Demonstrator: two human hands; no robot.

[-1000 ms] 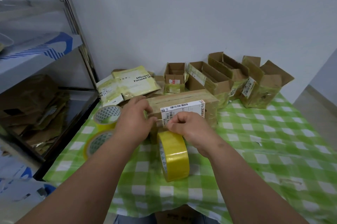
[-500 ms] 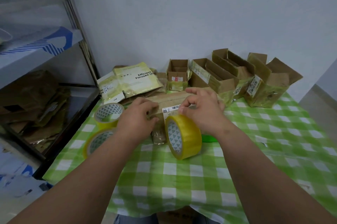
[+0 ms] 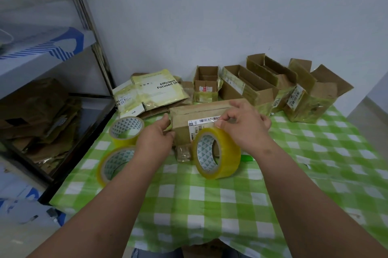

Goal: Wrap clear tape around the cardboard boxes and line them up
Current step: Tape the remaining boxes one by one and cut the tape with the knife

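Observation:
A closed cardboard box (image 3: pixel 195 110) with a white barcode label lies at the table's middle. My left hand (image 3: pixel 156 138) grips its left end. My right hand (image 3: pixel 243 123) rests over the box's top right, thumb and fingers pinching the clear tape end against the label. A yellowish tape roll (image 3: pixel 218 152) stands on edge just in front of the box, below my right hand, joined to it by the tape strip.
Two more tape rolls (image 3: pixel 126 129) (image 3: pixel 113 163) lie at the left on the green checked tablecloth (image 3: pixel 210 194). Several open cardboard boxes (image 3: pixel 262 83) line the wall behind. Flattened packaging (image 3: pixel 151 92) sits back left. A metal shelf (image 3: pixel 52 89) stands at the left.
My right hand moved from the box's front up onto its top right, drawing tape over the label. The roll turned from edge-on to showing its core and shifted right.

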